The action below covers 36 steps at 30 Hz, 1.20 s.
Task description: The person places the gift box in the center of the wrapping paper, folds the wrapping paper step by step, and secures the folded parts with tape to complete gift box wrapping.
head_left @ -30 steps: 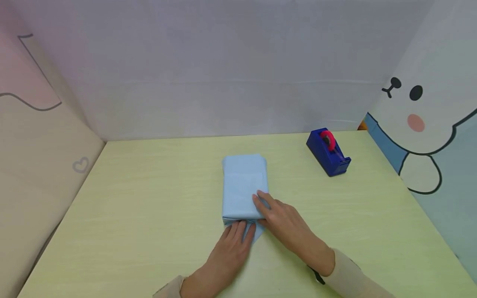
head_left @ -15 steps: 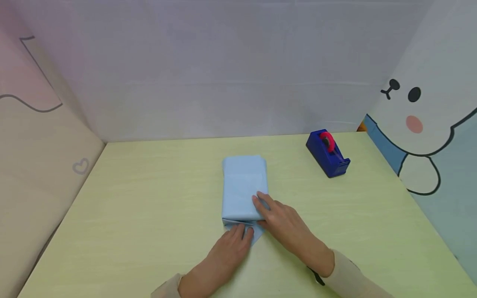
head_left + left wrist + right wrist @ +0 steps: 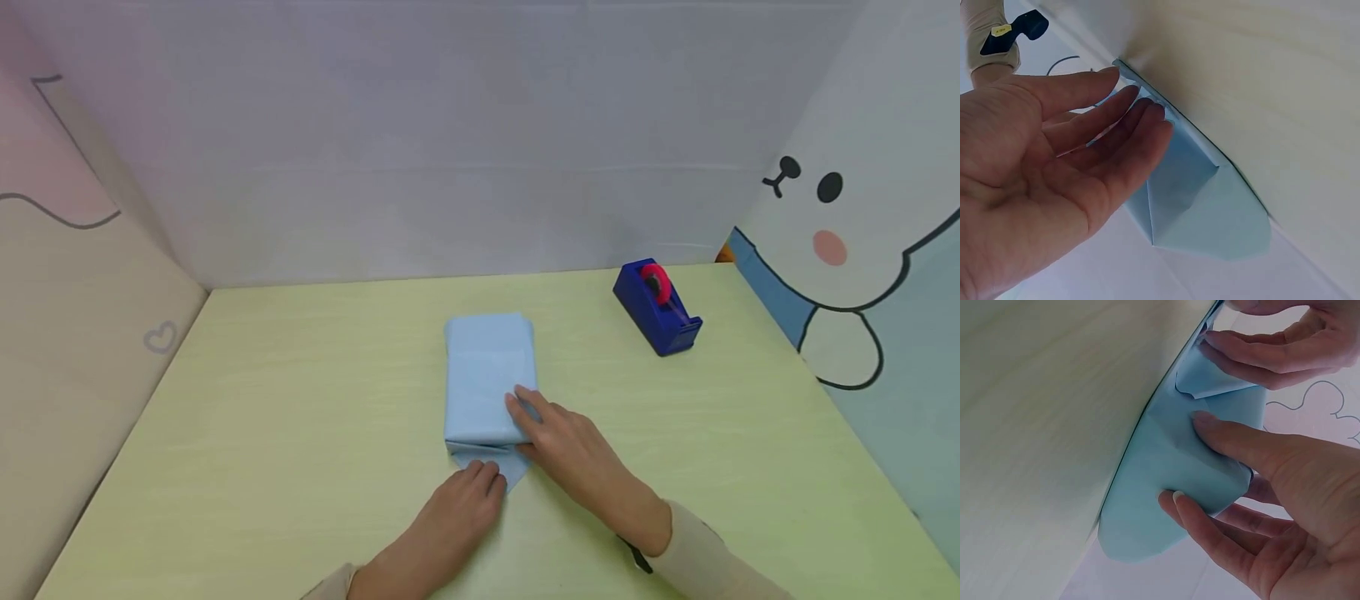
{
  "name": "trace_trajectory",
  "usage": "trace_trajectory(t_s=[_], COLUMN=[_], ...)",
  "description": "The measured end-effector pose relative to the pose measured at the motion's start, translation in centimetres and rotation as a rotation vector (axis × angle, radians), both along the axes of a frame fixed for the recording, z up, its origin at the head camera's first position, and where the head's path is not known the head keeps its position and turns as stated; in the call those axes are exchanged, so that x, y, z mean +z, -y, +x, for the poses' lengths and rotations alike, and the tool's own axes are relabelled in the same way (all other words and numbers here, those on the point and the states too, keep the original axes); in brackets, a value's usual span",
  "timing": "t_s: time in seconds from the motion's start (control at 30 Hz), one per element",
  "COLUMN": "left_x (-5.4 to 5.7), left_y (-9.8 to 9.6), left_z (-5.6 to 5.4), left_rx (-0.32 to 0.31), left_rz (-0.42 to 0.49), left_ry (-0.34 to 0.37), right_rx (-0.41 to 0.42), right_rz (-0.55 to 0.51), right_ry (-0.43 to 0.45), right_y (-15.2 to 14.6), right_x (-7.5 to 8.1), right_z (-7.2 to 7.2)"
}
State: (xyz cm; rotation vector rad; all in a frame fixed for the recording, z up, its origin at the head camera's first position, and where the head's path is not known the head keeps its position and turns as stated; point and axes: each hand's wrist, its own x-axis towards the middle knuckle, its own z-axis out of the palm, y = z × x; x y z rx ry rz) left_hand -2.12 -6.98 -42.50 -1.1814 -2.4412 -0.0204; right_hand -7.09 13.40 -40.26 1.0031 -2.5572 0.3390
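A flat, box-shaped package wrapped in light blue paper (image 3: 487, 367) lies on the table, its contents hidden. From its near end a triangular paper flap (image 3: 512, 467) sticks out toward me. My left hand (image 3: 463, 507) touches this flap with its fingertips, and the left wrist view shows those fingers gently bent against the folded paper (image 3: 1185, 162). At the near right corner, my right hand (image 3: 573, 454) holds the package. The right wrist view shows its thumb (image 3: 1229, 437) on the near end and its other fingers about the corner.
A blue tape dispenser (image 3: 656, 312) with a pink-red roll stands at the back right of the pale yellow table (image 3: 315, 400). Light fabric walls enclose the back and both sides, the right one printed with a cartoon animal (image 3: 847, 242).
My left hand has drawn back slightly toward me along the flap, leaving more of it uncovered. The right hand keeps its hold, and the package stays in place.
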Motion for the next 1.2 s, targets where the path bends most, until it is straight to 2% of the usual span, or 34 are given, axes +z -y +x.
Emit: trace_trajectory(t_s=[0.17,0.27,0.33,0.4,0.57,0.77,0.93,1.2], left_x=[0.0,-0.1,-0.2,-0.1,-0.1,0.2,0.6,0.1], left_y=[0.5,0.9,1.0,1.0,0.8,0.3,0.1,0.1], left_z=[0.2,0.2,0.2,0.1,-0.3,-1.0,-1.2,-1.3], left_rx=[0.006,0.017,0.019,0.027,0.023,0.007,-0.001,-0.027], left_rz=[0.000,-0.044,-0.067,-0.083,-0.044,-0.052,-0.088,-0.119], left_ry=[0.021,0.027,0.005,-0.051,-0.176,-0.189,-0.194,-0.228], right_rx=[0.000,0.001,0.001,-0.003,-0.003,0.005,0.006,0.006], right_rz=[0.009,0.013,0.013,0.013,0.007,0.002,0.003,0.011], right_ry=[0.006,0.007,0.004,-0.001,-0.014,-0.025,-0.017,0.009], right_y=[-0.1,-0.1,-0.1,-0.1,-0.1,-0.2,-0.2,-0.2], right_x=[0.1,0.2,0.2,0.1,0.1,0.1,0.1,0.1], right_z=[0.0,0.0,0.0,0.0,-0.1,-0.1,-0.1,0.0])
